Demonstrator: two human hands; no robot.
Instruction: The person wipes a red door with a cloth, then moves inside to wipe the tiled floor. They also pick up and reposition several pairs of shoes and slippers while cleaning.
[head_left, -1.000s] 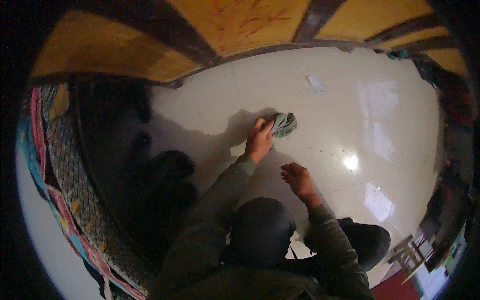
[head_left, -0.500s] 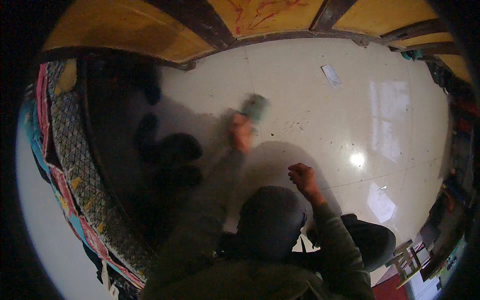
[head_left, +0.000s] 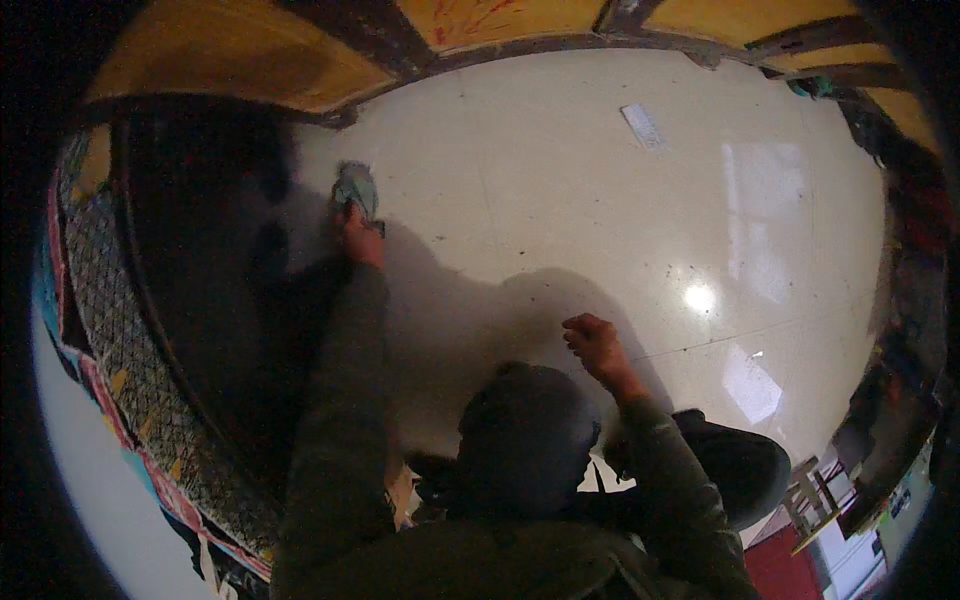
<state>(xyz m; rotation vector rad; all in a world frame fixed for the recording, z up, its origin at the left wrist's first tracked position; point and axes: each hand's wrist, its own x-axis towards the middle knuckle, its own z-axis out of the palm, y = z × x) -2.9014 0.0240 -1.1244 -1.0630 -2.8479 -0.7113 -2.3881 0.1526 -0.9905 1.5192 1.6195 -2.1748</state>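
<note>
Head view, upper left: left hand [head_left: 362,243] grips crumpled grey-green cloth [head_left: 356,190], likely soft, light, best held mid-bunch. Right hand [head_left: 597,347]: fingers curled.

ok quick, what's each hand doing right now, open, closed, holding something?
Left hand: closed on a grey-green cloth.
Right hand: loosely closed, fingers curled, nothing visible in it.

Grey-green cloth [head_left: 357,192], crumpled into a soft, uneven wad, longer than wide. Held in the left hand [head_left: 362,238], with most of the fabric sticking out beyond the fingers. Set low over the pale floor [head_left: 560,180], toward its far left corner, outline slightly blurred.
</note>
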